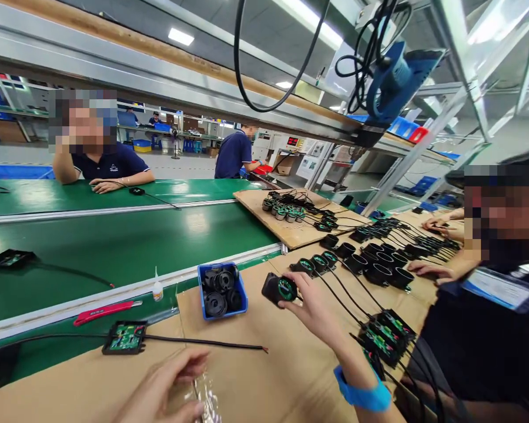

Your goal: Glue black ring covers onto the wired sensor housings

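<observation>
My right hand (306, 305), with a blue band at the wrist, grips a black housing (272, 289) that has a round green circuit board at one end. It is over the cardboard-covered bench, to the right of a blue bin (223, 316) of black round parts. At the bottom edge, my left hand (171, 382) is open, thumb and fingers apart, beside a clear plastic piece (209, 399). Just beyond it lie a black cable (207, 341) and a square black case (124, 338) with a green circuit board in it.
A red utility knife (103, 312) and a small bottle (157, 288) lie near the green conveyor (158, 247). Black rings (383, 264) and wired boards (388, 338) crowd the right side. A co-worker's hand (432, 270) rests there. Another person sits across the conveyor.
</observation>
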### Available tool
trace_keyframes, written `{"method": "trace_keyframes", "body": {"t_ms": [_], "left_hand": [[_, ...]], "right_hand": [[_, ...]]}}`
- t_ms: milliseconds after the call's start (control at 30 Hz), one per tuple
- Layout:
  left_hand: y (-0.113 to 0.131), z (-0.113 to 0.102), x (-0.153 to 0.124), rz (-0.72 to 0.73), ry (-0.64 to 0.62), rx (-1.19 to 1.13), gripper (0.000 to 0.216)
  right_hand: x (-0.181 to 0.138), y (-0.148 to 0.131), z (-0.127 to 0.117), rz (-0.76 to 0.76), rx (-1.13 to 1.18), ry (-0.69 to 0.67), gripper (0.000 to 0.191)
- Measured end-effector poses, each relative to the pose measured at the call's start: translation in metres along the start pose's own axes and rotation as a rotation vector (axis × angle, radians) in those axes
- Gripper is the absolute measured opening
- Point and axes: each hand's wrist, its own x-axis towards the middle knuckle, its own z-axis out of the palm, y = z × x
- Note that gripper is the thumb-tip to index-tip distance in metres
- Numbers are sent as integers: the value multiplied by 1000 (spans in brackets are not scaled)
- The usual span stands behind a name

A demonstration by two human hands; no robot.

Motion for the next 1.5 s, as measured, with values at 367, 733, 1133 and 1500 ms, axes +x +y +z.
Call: {"method": "trace_keyframes", "body": {"t_ms": [367, 733, 1133, 1500], "left_hand": [[22, 31, 23, -239, 275, -440, 63], [20, -35, -13, -535, 261, -523, 70], [-8, -65, -57, -610, 211, -649, 53], [0, -73, -70, -297, 22, -369, 61]], "right_hand": [[-81, -114, 22, -139, 195, -336, 99], [-146, -31, 27, -132, 40, -263, 53], [-20, -152, 107, -116, 713, -351, 46], [78, -218, 194, 130, 868, -291, 31]]}}
